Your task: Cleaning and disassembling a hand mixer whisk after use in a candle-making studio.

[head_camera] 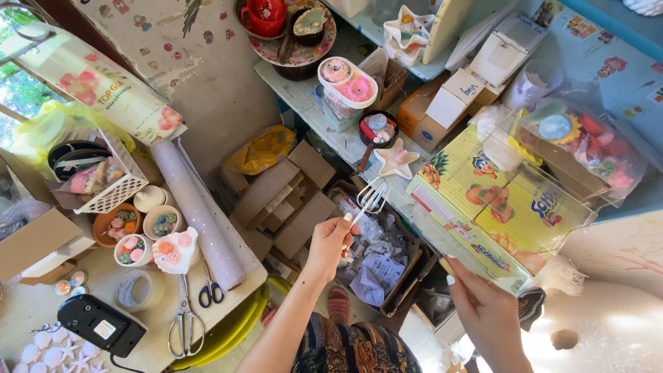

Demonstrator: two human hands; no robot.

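My left hand [331, 238] is raised over the gap between two work surfaces and grips the handle of a metal whisk [371, 197], whose wire loops point up toward a white star-shaped dish [396, 158]. My right hand [487, 312] is at the lower right, by the corner of a yellow printed fruit carton [497, 200]. Its fingers pinch a thin pale stick-like object [447, 266]; what it is I cannot tell.
An open cardboard box [290, 200] and a box of crumpled paper [376, 252] lie on the floor below. The left table [41, 311] carries small bowls of candles, a paper roll [200, 211], scissors [210, 290] and a black device [100, 323]. The shelf holds small boxes and dishes.
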